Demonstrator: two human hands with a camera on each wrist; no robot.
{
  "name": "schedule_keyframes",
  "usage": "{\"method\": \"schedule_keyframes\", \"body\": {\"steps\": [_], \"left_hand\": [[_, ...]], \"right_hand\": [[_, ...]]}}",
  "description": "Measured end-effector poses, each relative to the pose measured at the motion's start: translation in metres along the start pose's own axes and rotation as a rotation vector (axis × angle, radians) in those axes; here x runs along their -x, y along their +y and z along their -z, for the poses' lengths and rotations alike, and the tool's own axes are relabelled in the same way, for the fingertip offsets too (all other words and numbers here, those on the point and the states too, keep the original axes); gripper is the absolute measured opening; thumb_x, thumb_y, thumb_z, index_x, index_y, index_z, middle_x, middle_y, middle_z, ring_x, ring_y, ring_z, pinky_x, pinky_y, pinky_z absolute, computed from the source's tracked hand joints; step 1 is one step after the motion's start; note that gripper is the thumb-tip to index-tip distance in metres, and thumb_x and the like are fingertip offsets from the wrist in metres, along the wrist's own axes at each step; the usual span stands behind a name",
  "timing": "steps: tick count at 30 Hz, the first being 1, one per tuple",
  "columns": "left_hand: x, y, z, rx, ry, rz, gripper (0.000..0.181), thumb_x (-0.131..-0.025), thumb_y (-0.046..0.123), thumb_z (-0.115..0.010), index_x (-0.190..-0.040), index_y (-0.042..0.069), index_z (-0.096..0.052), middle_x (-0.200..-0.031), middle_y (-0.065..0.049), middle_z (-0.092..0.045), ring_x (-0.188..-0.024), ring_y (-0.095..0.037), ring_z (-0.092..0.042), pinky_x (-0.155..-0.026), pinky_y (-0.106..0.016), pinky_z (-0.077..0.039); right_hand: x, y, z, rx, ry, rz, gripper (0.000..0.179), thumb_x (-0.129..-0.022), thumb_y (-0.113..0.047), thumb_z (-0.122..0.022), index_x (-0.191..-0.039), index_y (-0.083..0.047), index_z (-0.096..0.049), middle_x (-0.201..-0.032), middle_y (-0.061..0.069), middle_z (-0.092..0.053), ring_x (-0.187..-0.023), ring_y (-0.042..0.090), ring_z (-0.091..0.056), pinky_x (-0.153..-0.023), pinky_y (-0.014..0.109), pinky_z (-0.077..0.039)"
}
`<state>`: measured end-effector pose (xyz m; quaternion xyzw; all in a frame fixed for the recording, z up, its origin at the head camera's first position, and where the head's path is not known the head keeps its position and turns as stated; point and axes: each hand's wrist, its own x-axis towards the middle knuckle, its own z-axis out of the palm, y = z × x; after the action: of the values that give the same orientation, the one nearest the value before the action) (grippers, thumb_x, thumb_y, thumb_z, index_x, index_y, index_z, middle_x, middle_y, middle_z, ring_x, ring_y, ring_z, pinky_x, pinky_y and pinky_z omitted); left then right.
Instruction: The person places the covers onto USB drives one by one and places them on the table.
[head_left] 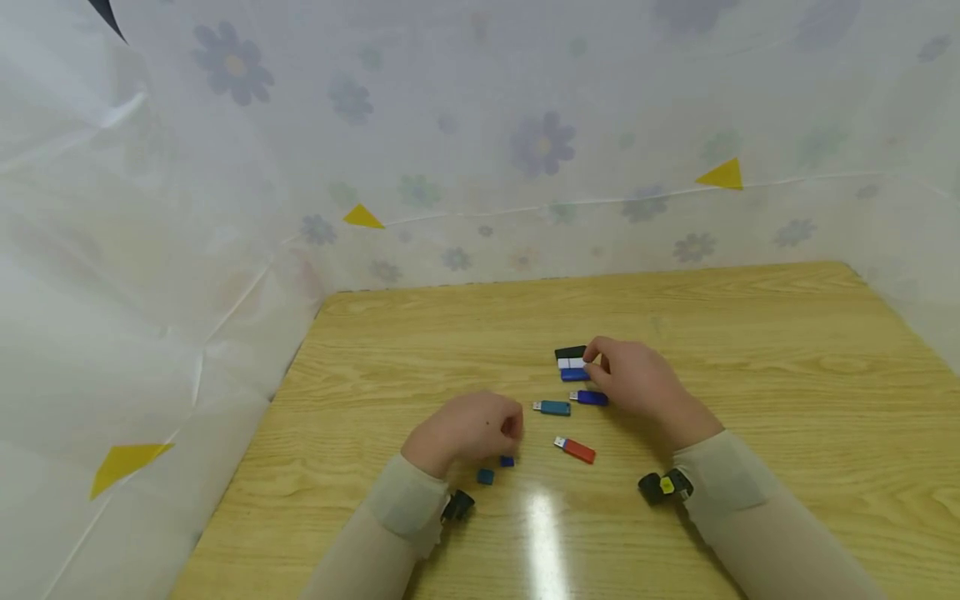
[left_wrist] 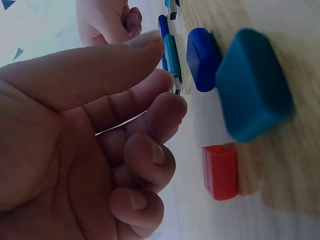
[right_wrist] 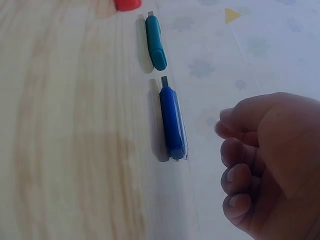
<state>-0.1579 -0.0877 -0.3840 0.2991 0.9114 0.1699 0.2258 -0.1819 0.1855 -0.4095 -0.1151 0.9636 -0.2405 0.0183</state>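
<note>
My left hand (head_left: 471, 429) hovers over the table with loosely bent fingers and nothing in its grasp. Beside it lie a blue USB cap (head_left: 507, 461), a teal cap (head_left: 485, 477) and a red cap (left_wrist: 220, 172), which the hand hides in the head view. My right hand (head_left: 637, 379) is at the right end of a row with a black stick (head_left: 570, 352), a white piece (head_left: 570, 363) and a blue stick (head_left: 574, 375). Its thumb and forefinger are bent close together, and no object shows between them. Uncapped USB sticks lie nearby: blue (head_left: 590, 398), teal (head_left: 552, 407) and red (head_left: 575, 450).
The wood-grain table (head_left: 787, 375) ends at a white flowered sheet (head_left: 487, 150) behind and at the left. Yellow triangles (head_left: 723, 175) mark the sheet. Dark wrist devices (head_left: 666, 487) sit under both sleeves, close to the tabletop.
</note>
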Motion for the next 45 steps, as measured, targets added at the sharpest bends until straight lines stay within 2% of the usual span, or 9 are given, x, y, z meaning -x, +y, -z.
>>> {"method": "schedule_keyframes", "body": {"steps": [7,13,16,22,27,32,36,41,45], "left_hand": [[0.002,0.002,-0.004,-0.037,-0.047,0.023,0.020,-0.085,0.017,-0.080,-0.080,0.024,-0.062,-0.077,0.010,-0.059,-0.065,-0.010,-0.053,-0.059,-0.029,-0.045],[-0.002,0.003,-0.009,-0.093,-0.056,0.006,0.019,-0.088,0.010,-0.073,-0.079,0.021,-0.060,-0.074,0.009,-0.057,-0.062,-0.009,-0.051,-0.058,-0.028,-0.042],[-0.004,0.003,-0.010,-0.098,-0.025,0.006,0.017,-0.093,0.010,-0.066,-0.082,0.022,-0.061,-0.076,0.009,-0.058,-0.063,-0.009,-0.052,-0.059,-0.028,-0.045],[-0.010,0.003,-0.010,-0.093,0.093,0.008,0.010,-0.103,0.020,-0.056,-0.095,0.025,-0.060,-0.084,0.013,-0.059,-0.069,-0.008,-0.055,-0.065,-0.028,-0.047],[-0.015,0.004,-0.007,-0.061,0.160,-0.003,0.008,-0.104,0.024,-0.060,-0.108,0.023,-0.067,-0.097,0.011,-0.064,-0.079,-0.007,-0.057,-0.073,-0.030,-0.050],[-0.014,0.006,-0.004,0.067,0.185,0.055,0.025,-0.101,0.020,-0.065,-0.126,0.019,-0.060,-0.110,0.005,-0.066,-0.085,-0.009,-0.059,-0.072,-0.030,-0.050],[-0.015,0.007,-0.004,0.112,0.227,0.092,0.028,-0.100,0.023,-0.068,-0.125,0.019,-0.057,-0.109,0.005,-0.065,-0.085,-0.010,-0.060,-0.072,-0.030,-0.051],[-0.017,0.007,-0.002,0.105,0.280,0.064,0.026,-0.101,0.027,-0.066,-0.124,0.017,-0.064,-0.107,0.004,-0.067,-0.089,-0.010,-0.062,-0.075,-0.030,-0.053],[-0.018,0.006,-0.002,0.060,0.289,0.021,0.029,-0.103,0.025,-0.063,-0.130,0.015,-0.065,-0.114,0.002,-0.069,-0.097,-0.011,-0.065,-0.081,-0.032,-0.054]], "right_hand": [[0.000,0.001,0.000,0.014,0.000,0.030,0.017,-0.100,-0.025,-0.061,-0.110,-0.012,-0.066,-0.071,-0.001,-0.055,-0.056,0.016,-0.048,-0.052,0.033,-0.040],[0.000,0.002,0.002,0.017,-0.027,0.047,0.014,-0.098,-0.026,-0.064,-0.105,-0.014,-0.066,-0.072,-0.001,-0.054,-0.056,0.015,-0.047,-0.052,0.033,-0.040],[0.001,0.003,0.002,0.023,-0.056,0.061,0.011,-0.097,-0.027,-0.066,-0.101,-0.016,-0.066,-0.069,-0.002,-0.053,-0.056,0.015,-0.047,-0.053,0.033,-0.039],[0.003,0.008,0.001,0.044,-0.137,0.094,0.014,-0.092,-0.031,-0.072,-0.096,-0.019,-0.065,-0.070,-0.005,-0.055,-0.061,0.015,-0.049,-0.057,0.034,-0.040],[0.004,0.008,-0.001,0.090,-0.187,0.120,0.022,-0.088,-0.034,-0.078,-0.096,-0.020,-0.063,-0.076,-0.006,-0.057,-0.066,0.014,-0.051,-0.061,0.035,-0.042],[0.005,0.005,0.001,0.100,-0.230,0.127,0.022,-0.088,-0.031,-0.079,-0.097,-0.017,-0.064,-0.079,-0.006,-0.058,-0.069,0.015,-0.051,-0.062,0.035,-0.043],[0.005,0.006,0.000,0.086,-0.235,0.126,0.021,-0.089,-0.030,-0.079,-0.096,-0.017,-0.064,-0.080,-0.006,-0.058,-0.070,0.015,-0.052,-0.064,0.034,-0.044],[0.004,0.007,-0.003,0.094,-0.228,0.131,0.018,-0.091,-0.029,-0.078,-0.092,-0.018,-0.063,-0.079,-0.006,-0.057,-0.070,0.015,-0.052,-0.066,0.034,-0.044],[0.003,0.007,-0.004,0.116,-0.213,0.155,0.018,-0.090,-0.029,-0.077,-0.089,-0.019,-0.063,-0.075,-0.006,-0.055,-0.067,0.014,-0.050,-0.063,0.034,-0.041]]}}
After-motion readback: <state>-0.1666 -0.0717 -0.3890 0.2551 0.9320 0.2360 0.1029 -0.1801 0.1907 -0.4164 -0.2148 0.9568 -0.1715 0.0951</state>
